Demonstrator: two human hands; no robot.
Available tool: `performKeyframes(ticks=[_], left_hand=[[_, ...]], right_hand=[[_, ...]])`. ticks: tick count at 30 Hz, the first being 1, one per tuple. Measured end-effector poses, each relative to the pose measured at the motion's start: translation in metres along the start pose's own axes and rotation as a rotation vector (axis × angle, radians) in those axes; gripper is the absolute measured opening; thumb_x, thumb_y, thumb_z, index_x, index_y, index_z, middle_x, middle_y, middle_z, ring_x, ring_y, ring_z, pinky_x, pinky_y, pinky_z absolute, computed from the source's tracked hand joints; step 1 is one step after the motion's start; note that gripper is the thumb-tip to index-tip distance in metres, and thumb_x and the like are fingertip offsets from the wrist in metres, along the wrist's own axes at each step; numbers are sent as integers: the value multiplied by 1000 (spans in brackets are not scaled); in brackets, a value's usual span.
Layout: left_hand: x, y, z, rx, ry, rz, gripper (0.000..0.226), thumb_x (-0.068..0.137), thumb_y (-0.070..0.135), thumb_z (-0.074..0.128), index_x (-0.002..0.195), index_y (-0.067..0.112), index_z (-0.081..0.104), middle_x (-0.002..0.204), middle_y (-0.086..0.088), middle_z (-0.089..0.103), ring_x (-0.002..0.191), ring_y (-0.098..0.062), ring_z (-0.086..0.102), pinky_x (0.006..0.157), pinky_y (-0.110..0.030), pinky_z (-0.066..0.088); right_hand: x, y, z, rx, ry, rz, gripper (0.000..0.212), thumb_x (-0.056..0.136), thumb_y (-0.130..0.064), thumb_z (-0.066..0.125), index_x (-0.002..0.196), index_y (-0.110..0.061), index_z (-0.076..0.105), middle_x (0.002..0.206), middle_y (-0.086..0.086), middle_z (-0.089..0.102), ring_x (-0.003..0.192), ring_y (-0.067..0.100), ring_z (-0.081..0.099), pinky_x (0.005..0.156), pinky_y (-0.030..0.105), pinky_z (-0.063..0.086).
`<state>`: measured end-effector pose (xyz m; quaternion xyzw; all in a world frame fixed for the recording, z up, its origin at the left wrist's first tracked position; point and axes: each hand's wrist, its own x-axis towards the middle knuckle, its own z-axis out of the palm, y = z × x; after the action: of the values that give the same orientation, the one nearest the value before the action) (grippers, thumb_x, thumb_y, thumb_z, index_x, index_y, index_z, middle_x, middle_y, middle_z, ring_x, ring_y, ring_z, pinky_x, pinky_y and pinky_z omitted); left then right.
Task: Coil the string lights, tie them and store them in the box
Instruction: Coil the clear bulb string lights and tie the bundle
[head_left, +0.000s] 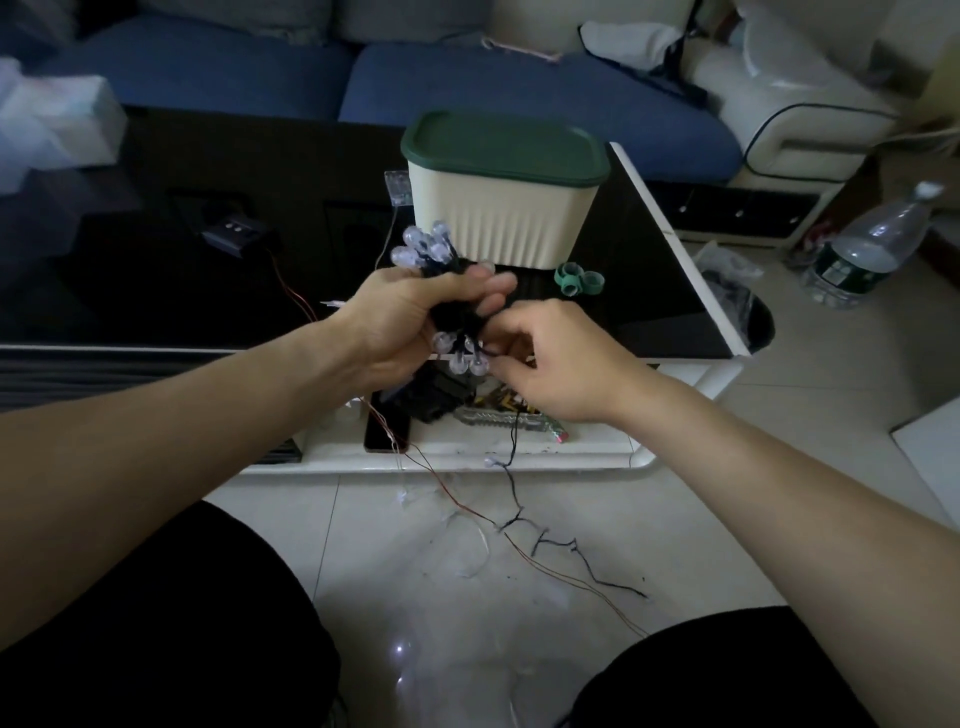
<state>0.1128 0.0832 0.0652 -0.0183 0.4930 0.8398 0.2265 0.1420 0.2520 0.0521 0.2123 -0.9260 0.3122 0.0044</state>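
Observation:
My left hand (410, 317) grips a bundle of string lights (426, 248): black wire with clear round bulbs sticking out above and below the fist. My right hand (550, 358) pinches the black wire at the lower bulbs, just right of the bundle. The loose tail of the string (540, 540) hangs over the table edge and trails across the floor tiles. Behind the hands stands the cream ribbed box (498, 218), its green lid (504, 148) on. Green ties (579, 280) lie beside the box.
A black glass table (156, 270) carries a small black device (234, 234) with red wires. On the white lower shelf (597, 452) lie a phone (387, 431) and a circuit board (498, 418). A water bottle (867, 249) stands on the floor at the right, a blue sofa (519, 93) behind.

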Motion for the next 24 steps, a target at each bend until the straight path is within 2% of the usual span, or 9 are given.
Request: performKeyframes(ticks=[2,4,7,9,12,15,17,22,24], left_hand=[[-2,-3,-1,122,-23,-16,32,88,1,63,118,-9,60,106,-17,74,91,-22,71,77,-34,61],[-1,-8,-4,252,-16,7,30,88,3,66,114,-12,61,106,-18,73,98,-27,71,79,-38,61],[4,-14,-5,465,34,85,17,85,3,70,90,-13,65,82,-17,71,77,-28,70,64,-31,59],[4,-21,-1,541,7,52,18,85,-2,69,78,-16,60,68,-16,64,59,-21,64,52,-23,52],[3,-26,8,581,-61,-75,27,88,-9,57,62,-3,57,47,-4,57,39,-9,55,40,-15,42],[2,-24,9,662,-229,-238,20,90,1,53,80,-8,69,69,-19,69,61,-23,66,60,-27,53],[2,-24,7,738,-329,-342,27,94,7,47,91,-10,68,80,-26,69,70,-28,66,67,-31,53],[-4,-18,8,745,-465,-423,36,94,10,39,102,-16,64,76,-21,65,63,-22,62,67,-28,50],[-6,-15,7,837,-476,-378,30,94,7,43,86,-10,66,66,-16,65,54,-19,60,59,-25,50]], right_hand=[[-4,0,0,-49,-47,-1,12,91,-12,67,99,-10,76,91,4,72,80,17,67,75,36,55],[-8,-2,0,-51,-41,-6,17,90,-10,69,103,-12,78,96,0,75,82,8,68,78,25,55],[-11,-7,-7,63,41,46,18,83,-3,74,93,-17,80,84,-9,74,71,0,68,67,12,52],[-12,-10,-13,86,82,47,19,77,-1,77,79,-20,75,73,-9,72,64,3,68,61,15,53],[-14,-16,-18,15,33,65,23,69,-7,84,69,-21,66,65,-7,68,58,3,63,56,18,48],[-15,-20,-21,-180,-10,128,34,58,-30,94,60,-20,61,58,-8,62,54,6,58,48,22,43],[-16,-22,-22,-185,-54,162,44,53,-41,96,57,-19,58,53,-8,58,48,5,52,44,21,40],[-17,-20,-37,-5,-241,269,46,52,-43,97,68,-17,62,59,-1,66,52,3,57,51,21,45],[-19,-15,-43,64,-324,302,43,54,-35,97,75,-19,64,61,-2,68,56,6,61,58,27,51]])
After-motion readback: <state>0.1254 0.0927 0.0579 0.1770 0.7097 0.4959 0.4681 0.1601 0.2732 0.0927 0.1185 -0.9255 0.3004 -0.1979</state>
